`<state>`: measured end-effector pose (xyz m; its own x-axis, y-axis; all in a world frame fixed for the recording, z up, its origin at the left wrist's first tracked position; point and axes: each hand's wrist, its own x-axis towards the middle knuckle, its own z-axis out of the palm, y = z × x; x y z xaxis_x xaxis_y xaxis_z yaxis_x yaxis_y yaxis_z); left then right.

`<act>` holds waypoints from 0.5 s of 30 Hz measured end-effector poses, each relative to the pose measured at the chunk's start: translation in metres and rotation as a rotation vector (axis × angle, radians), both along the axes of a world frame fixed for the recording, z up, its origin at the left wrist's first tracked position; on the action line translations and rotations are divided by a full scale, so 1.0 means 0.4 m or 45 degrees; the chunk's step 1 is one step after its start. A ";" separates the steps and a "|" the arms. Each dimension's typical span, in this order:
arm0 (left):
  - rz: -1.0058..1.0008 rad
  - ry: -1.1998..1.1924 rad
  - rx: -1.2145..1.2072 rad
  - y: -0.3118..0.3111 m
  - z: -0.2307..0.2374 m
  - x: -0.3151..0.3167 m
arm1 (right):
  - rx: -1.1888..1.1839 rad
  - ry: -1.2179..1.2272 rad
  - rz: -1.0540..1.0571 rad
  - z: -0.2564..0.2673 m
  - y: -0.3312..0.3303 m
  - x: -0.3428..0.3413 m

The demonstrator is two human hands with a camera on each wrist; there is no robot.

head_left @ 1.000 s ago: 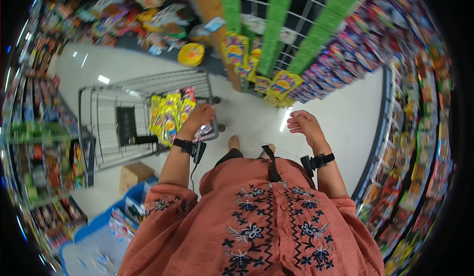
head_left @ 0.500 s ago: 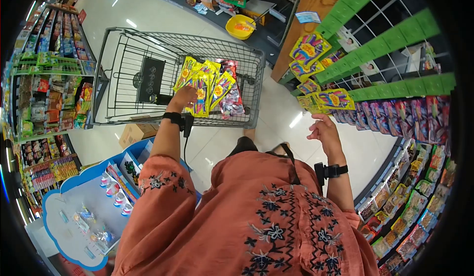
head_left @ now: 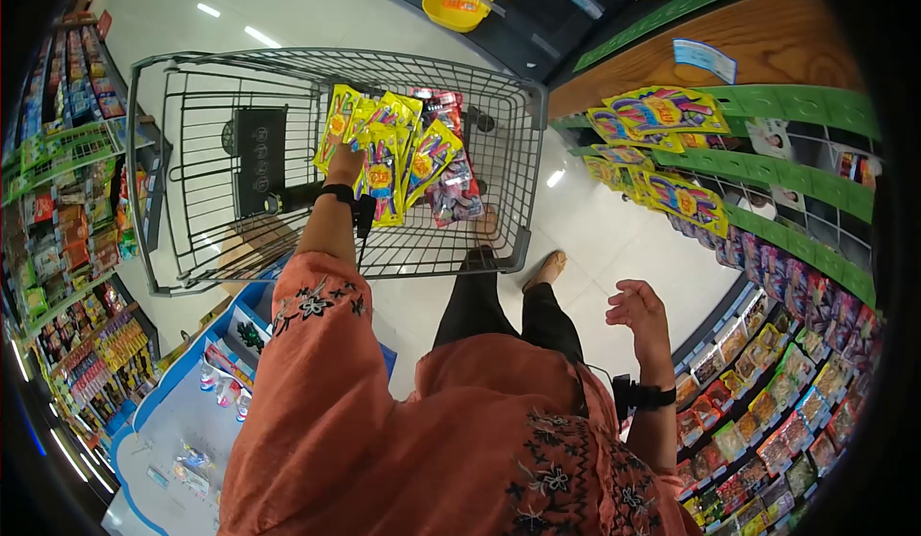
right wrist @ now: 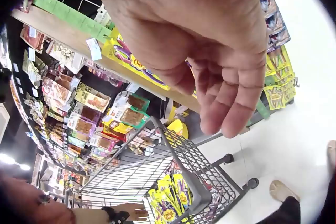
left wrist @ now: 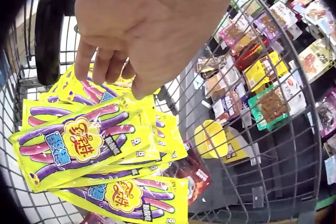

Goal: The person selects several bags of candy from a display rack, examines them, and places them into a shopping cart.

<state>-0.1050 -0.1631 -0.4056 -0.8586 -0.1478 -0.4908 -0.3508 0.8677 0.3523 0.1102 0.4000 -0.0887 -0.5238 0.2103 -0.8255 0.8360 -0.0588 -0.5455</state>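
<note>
My left hand (head_left: 345,162) reaches into a grey wire shopping cart (head_left: 542,104), bent fingers at the upper left packet of a pile of yellow candy packets (head_left: 381,166). In the left wrist view the left hand (left wrist: 142,29) hangs over the pile, fingertips and thumb pointing down at a packet behind the nearest candy packet (left wrist: 84,137); I cannot tell whether they pinch it. Dark red packets (head_left: 456,200) lie beside and partly under the yellow ones. My right hand (head_left: 638,310) hangs in front of the body, fingers loosely curled, holding nothing.
More yellow packets (head_left: 667,109) hang on a rack with green strips (head_left: 815,181) at the right. A yellow bowl (head_left: 457,4) stands on a dark shelf behind the cart. A blue-edged display stand (head_left: 158,440) is at lower left, and snack shelves (head_left: 758,411) curve along the right.
My left hand has moved from the pile's right part to its left side, and the leftmost packet sits further left. The right hand stays loosely curled. The view has turned, bringing the cart closer.
</note>
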 end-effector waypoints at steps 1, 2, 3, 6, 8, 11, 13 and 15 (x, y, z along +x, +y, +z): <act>0.141 -0.010 0.027 0.029 0.044 0.007 | 0.006 -0.028 0.001 -0.001 -0.011 0.003; 0.169 0.023 -0.016 0.029 0.023 0.014 | 0.013 -0.051 0.001 -0.003 -0.020 0.005; 0.188 -0.016 0.043 0.019 -0.008 0.008 | 0.020 -0.073 0.001 -0.003 -0.029 0.004; 0.210 -0.120 0.107 -0.020 -0.089 0.005 | 0.032 -0.119 -0.012 0.009 -0.053 0.003; 0.235 -0.118 0.105 -0.024 -0.112 -0.001 | 0.041 -0.129 -0.009 0.005 -0.057 -0.001; 0.260 -0.182 0.050 0.001 -0.094 -0.011 | 0.054 -0.139 -0.015 0.007 -0.060 0.004; 0.299 -0.167 0.044 0.020 -0.083 -0.016 | 0.068 -0.138 -0.026 0.011 -0.062 0.004; 0.243 -0.105 0.065 0.024 -0.091 -0.014 | 0.065 -0.148 -0.030 0.011 -0.063 0.011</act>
<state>-0.1107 -0.1537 -0.4420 -0.7740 -0.2769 -0.5694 -0.5366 0.7643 0.3577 0.1148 0.3749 -0.0844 -0.4195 0.2648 -0.8683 0.8926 -0.0539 -0.4476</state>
